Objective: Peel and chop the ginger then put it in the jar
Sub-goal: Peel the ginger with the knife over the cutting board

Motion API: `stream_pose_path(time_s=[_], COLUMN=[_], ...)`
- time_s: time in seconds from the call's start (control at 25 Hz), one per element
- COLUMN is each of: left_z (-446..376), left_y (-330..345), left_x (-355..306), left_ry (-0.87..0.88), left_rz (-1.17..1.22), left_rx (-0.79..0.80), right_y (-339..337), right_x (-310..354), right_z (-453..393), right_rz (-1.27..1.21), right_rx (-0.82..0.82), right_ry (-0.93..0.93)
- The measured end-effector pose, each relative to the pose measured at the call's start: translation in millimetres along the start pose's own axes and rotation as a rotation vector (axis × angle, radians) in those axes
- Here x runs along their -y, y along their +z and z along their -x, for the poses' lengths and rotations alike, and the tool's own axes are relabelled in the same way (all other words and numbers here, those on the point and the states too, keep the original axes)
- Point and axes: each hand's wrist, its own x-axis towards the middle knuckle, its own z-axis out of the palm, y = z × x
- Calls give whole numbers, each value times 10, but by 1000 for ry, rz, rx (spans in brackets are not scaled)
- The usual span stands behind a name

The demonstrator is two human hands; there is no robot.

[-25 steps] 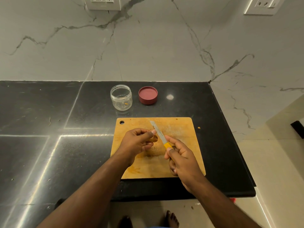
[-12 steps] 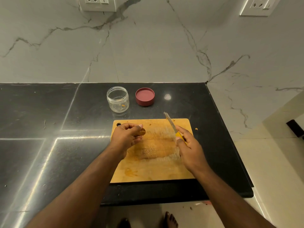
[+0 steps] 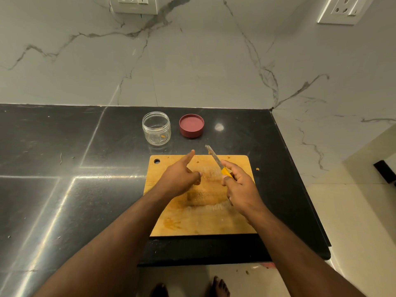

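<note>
Black counter (image 3: 64, 189) w/ marble wall (image 3: 192, 61) behind; two sockets up top, one left (image 3: 134, 4), one right (image 3: 345, 9). Wooden cutting board (image 3: 203, 219) near front edge of counter, hang-hole at far-left corner, yellow-orange stains and a patch of fine scrapings mid-board. Clear jar (image 3: 156, 131) upright behind board, lid off, a small orange speck low inside. Red lid (image 3: 191, 125) just right of jar, flat on counter, not touching it. Left hand (image 3: 180, 176) over board's far half, index finger straight and pointing toward jar, other fingers curled under; whether ginger is tucked in them, can't tell. Right hand (image 3: 240, 185) gripping knife (image 3: 216, 160) by yellow handle, blade angled up and away past board's far edge. Ginger: only small bits visible, on board's far edge and one crumb (image 3: 257, 168) on counter just right of board. Bare feet on floor below.
</note>
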Motion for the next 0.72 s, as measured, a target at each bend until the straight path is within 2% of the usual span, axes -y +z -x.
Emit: stream_pose_path(time_s=[0.12, 0.36, 0.56, 0.72], left_z=[42, 113, 21, 128], left_y=[-7, 107, 24, 117], left_x=[-10, -33, -74, -138], left_ry=[-19, 91, 10, 118], left_rz=[44, 48, -16, -36], left_rx=[32, 55, 32, 62], right_y=[5, 71, -5, -5], right_x=[-50, -12, -55, -60], right_z=[1, 18, 37, 35], right_rz=[37, -72, -73, -73], right_rx=[0, 15, -24, -14], right_ry=[18, 40, 56, 60])
